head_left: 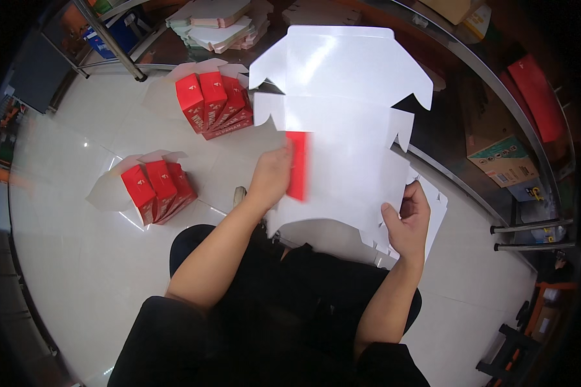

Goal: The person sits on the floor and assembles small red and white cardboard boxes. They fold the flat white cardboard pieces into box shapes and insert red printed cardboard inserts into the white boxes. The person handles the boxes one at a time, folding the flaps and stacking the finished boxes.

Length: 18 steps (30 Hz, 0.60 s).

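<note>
The white carton blank [342, 122] looks like thin, smooth card with a matt face and clean die-cut edges; the red flap [297, 166] on it has a more saturated, slightly glossy printed coat. The red boxes [216, 103] and the second group of red boxes [158, 188] are glossy printed card, each group resting on a pale matt sheet. The floor [77, 258] is polished tile, highly reflective. The pole [110, 40] near the floor's far edge is shiny metal. The brown carton [500, 158] is dull corrugated cardboard. The trousers [290, 290] are matt black cloth.
</note>
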{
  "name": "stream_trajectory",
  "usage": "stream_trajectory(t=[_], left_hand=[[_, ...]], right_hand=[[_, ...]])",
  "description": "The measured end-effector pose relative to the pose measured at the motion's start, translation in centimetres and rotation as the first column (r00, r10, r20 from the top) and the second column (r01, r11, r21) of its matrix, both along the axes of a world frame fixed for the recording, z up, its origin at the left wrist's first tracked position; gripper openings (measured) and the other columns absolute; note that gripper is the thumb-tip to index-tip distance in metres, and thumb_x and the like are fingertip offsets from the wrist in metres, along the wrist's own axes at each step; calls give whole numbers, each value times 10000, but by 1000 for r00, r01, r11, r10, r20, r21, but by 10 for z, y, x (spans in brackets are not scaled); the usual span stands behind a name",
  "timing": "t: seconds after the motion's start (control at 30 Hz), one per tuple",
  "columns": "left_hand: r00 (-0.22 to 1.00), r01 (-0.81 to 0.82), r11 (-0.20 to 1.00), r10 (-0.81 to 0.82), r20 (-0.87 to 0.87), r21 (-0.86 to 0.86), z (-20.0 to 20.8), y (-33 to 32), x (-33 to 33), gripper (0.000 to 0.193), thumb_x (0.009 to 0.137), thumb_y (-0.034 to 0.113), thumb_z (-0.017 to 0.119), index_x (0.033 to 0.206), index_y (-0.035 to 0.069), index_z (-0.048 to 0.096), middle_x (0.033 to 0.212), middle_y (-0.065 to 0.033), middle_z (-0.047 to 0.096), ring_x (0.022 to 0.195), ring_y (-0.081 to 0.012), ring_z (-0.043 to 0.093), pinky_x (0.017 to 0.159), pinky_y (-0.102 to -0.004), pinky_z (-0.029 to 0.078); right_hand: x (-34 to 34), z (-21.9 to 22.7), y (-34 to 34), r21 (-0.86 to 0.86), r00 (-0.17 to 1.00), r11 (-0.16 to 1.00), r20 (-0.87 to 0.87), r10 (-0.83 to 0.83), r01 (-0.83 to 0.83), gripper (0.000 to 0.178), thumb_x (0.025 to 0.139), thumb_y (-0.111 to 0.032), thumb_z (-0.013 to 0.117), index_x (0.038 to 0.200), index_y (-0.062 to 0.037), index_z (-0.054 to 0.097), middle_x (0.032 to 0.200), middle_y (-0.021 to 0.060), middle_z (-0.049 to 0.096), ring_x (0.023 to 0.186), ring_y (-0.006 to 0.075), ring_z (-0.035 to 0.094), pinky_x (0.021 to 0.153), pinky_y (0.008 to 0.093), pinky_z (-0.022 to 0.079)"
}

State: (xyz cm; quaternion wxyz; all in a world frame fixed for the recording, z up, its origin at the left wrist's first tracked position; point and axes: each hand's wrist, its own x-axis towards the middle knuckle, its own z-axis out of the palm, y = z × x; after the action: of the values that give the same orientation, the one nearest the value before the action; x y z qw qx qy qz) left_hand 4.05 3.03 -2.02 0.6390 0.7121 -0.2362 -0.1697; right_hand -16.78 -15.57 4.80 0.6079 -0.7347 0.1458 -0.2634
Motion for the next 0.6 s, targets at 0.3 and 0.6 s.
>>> stream_trajectory(t=[0.3, 0.6], left_hand=[[994, -88, 996, 85, 72, 29, 33, -6, -15, 637, 1030, 495, 481, 710, -43, 598, 609, -77, 560, 613, -133, 520, 601, -324, 439], [990, 1, 998, 8, 142, -60, 22, -8, -34, 606, 1049, 421, 484, 675, -47, 578, 576, -54, 536, 569, -122, 492, 550, -302, 420]], right_hand=[[-3, -14, -7, 447, 980, 883, 188, 64, -144, 209, 961, -132, 578, 1127, -6, 556, 1130, 91, 607, 1090, 162, 519, 964, 305, 402], [10, -8, 8, 124, 986, 991, -167, -27, 48, 547, 1060, -470, 426, 1264, 18, 565, 1068, 67, 654, 1030, 135, 579, 947, 267, 437]])
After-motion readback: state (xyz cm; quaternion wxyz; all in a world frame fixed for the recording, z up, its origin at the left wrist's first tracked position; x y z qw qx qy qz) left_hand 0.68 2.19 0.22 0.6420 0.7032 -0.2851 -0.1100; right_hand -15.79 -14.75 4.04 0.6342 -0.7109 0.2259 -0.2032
